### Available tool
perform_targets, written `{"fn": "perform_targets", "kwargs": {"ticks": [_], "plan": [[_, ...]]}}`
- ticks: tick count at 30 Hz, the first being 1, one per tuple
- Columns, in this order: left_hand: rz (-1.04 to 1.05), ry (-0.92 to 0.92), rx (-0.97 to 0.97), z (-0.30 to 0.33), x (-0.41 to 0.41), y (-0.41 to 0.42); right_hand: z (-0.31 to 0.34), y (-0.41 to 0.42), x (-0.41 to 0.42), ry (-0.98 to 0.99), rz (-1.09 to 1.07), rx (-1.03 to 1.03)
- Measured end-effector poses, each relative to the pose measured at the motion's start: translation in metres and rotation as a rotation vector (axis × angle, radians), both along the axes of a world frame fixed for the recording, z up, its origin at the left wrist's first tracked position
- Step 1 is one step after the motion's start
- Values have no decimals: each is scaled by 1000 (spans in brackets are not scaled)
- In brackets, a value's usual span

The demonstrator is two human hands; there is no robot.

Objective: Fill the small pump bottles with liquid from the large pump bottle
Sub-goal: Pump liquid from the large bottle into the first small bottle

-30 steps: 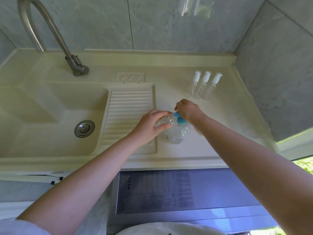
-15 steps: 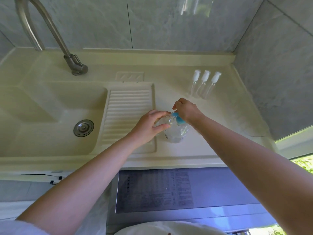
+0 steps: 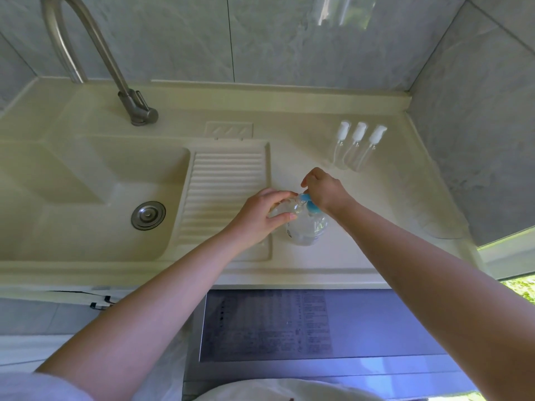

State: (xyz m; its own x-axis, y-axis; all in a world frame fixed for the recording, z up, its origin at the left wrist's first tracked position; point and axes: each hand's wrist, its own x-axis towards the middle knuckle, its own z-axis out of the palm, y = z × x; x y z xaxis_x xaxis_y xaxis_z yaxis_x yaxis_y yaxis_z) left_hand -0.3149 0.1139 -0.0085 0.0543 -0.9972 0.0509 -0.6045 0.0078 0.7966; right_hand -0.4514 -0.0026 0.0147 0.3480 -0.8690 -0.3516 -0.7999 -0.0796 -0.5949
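Head view looks down on a cream counter with a sink basin at left, a metal drain plug in its floor and a curved steel faucet rising behind it. A ribbed washboard slope runs between basin and counter. Grey tiled walls close in the back and right side. Three small pump bottles with white caps stand in a tight row near the back right corner, well apart from the hands.

The large pump bottle, clear with a blue pump head, stands on the counter just right of the washboard. The left hand reaches in from the lower left, its fingers curled round a small clear bottle held at the pump's spout. The right hand comes from the lower right, wrist bent down, resting on top of the blue pump head; its fingers curl over it, hiding most of the head.
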Motion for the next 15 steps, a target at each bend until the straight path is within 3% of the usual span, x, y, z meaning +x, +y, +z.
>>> {"fn": "perform_targets", "kwargs": {"ticks": [15], "plan": [[1,20,4,-2,-2,1,3,0,2,-83,-108,86]]}}
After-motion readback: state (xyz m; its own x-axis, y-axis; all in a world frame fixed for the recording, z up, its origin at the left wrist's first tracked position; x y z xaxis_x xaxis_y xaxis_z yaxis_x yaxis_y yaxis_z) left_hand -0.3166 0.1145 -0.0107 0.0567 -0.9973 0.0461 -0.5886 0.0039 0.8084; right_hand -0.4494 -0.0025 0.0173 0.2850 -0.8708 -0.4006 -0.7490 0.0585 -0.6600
